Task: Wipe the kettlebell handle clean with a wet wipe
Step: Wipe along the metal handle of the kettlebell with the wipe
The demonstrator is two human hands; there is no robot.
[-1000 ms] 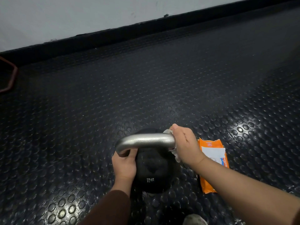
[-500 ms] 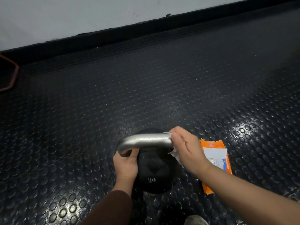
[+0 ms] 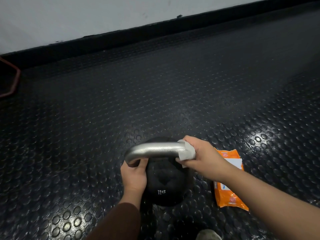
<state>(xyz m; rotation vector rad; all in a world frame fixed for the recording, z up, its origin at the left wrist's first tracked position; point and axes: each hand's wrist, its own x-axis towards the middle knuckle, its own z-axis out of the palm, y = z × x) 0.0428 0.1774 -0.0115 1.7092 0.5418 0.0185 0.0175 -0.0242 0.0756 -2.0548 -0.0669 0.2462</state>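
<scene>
The right hand (image 3: 202, 156) has re-wrapped the wet wipe (image 3: 187, 152) round the right bend of the kettlebell handle (image 3: 155, 150), near centre, while the left hand (image 3: 134, 175) still grips its left leg, so that corner is likely being scrubbed.

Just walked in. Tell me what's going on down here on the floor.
A person is wiping a black kettlebell that stands on the studded rubber floor. The right hand grips a white wet wipe wrapped round the right end of the steel handle, while the left hand holds the handle's left end. An orange wipes pack lies on the floor beside the kettlebell.
</scene>
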